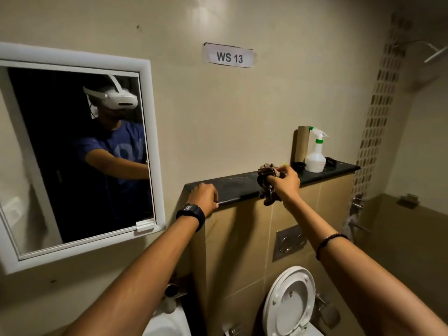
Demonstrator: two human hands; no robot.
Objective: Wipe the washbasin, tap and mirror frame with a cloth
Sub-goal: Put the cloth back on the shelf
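Two hands were at work: the left hand (203, 196) curled over the shelf's (232, 186) left front corner, while the right hand (286, 183) clutched the crumpled cloth (266, 187) at its front edge, where a careless sweep might topple the nearby spray bottle (315, 157).

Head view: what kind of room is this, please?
Most likely a small bathroom: a white toilet sits below a wall flush plate, and a white-framed mirror hangs on the wall to the left.
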